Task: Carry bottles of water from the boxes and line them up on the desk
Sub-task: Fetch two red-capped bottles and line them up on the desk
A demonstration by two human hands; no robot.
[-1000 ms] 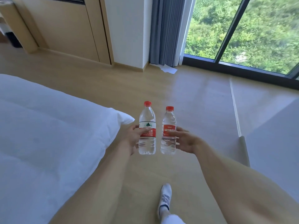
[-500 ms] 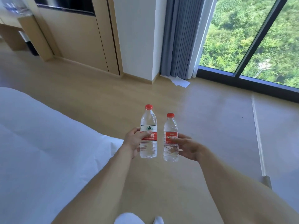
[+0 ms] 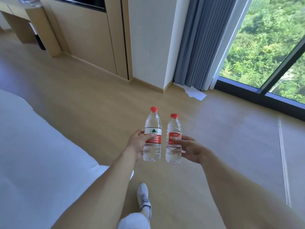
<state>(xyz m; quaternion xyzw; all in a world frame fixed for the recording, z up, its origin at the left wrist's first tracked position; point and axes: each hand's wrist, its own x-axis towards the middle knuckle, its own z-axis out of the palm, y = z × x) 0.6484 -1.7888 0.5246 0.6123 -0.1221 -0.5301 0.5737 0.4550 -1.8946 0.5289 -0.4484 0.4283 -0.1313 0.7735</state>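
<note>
Pale wooden floor (image 3: 102, 103) fills the middle of the frame, running from a white bed (image 3: 33, 154) at the lower left to a tall window (image 3: 264, 47) at the upper right, where green trees show through the glass. Grey curtains (image 3: 203, 40) hang beside the window, and a few white sheets of paper (image 3: 195, 94) lie on the floor at their foot. A white wall column (image 3: 148, 38) and light wood panelling (image 3: 89, 35) stand behind, and at the upper left corner part of a wooden bench (image 3: 19, 19) shows, with something blurred on its top that cannot be made out.

Near the centre of the frame two arms reach forward, each hand carrying one water bottle upright in the air above the floor. The left hand (image 3: 137, 144) has its grip closed round the taller bottle (image 3: 152, 136), thumb across the red and white label. The right hand (image 3: 193, 149) holds the shorter bottle (image 3: 174, 139) with a looser grip, fingers (image 3: 179, 141) spread along the label and the lower body. Both bottles are clear with red caps, and they stand just beside each other without touching.

At the bottom centre a foot in a white shoe (image 3: 145, 197) is planted on the floor, with a white trouser leg (image 3: 133, 220) below it.
</note>
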